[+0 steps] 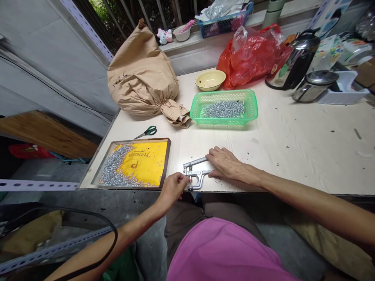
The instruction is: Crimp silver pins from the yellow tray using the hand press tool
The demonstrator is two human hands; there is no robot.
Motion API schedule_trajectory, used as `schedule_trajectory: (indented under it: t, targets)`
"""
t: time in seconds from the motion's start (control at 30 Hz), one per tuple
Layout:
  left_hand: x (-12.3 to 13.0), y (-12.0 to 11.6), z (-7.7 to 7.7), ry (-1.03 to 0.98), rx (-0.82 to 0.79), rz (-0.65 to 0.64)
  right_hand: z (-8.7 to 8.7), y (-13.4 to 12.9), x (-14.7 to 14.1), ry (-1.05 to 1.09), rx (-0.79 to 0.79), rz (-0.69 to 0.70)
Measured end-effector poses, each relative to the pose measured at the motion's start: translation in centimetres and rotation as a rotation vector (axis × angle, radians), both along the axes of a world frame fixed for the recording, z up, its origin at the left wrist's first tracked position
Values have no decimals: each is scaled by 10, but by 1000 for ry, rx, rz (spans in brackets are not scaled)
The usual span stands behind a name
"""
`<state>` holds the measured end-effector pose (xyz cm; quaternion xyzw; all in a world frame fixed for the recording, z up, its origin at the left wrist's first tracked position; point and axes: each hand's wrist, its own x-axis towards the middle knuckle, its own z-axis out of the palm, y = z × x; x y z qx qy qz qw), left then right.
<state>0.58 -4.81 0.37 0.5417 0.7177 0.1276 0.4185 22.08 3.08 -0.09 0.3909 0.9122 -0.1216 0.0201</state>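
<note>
- Currently, the pliers sit between both hands, at the near edge of the table.
- Left hand, eight o'clock from them: fingertips pressed together against their front end — cannot tell what, if anything, they pinch.
- Right hand, two o'clock: fingers and thumb grasping the handles.
- Tray, nine o'clock; basket, one o'clock — both holding metal bits.

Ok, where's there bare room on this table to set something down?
Widest patch: right of the green basket, in front of the kettle and beyond the right arm, with scattered specks. Smaller: between the tray and basket, behind the pliers. Crowded: around the left hand, and the back, with sack, bowl and red bag.
</note>
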Motion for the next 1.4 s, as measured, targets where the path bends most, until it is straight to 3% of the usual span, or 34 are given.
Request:
schedule_trajectory:
  t: [0.1,0.17,0.27,0.43,0.67,0.9,1.13,1.23,1.33,1.4]
  targets:
    - [8,1,1,168,439,-253,-4,-2,0,6,19,6]
    - [16,9,-2,243,601,-454,-7,-3,0,3,38,2]
    - [28,26,-9,325,646,-662,-9,-3,-2,-14,51,-7]
    - [38,44,-12,404,518,-779,-2,-6,-1,-44,23,-10]
    - [44,51,1,532,446,-842,18,-10,2,-87,-14,-5]
    - [49,50,1,606,376,-784,1,0,-3,-59,-65,-12]
    - [47,54,-6,547,437,-724,6,-2,-4,-81,-46,-43]
    - [44,46,-9,494,498,-620,5,4,5,-2,17,8]
    - [47,25,-16,446,585,-538,1,14,17,124,-34,97]
    - [54,9,-22,415,643,-532,-3,21,21,198,-74,74]
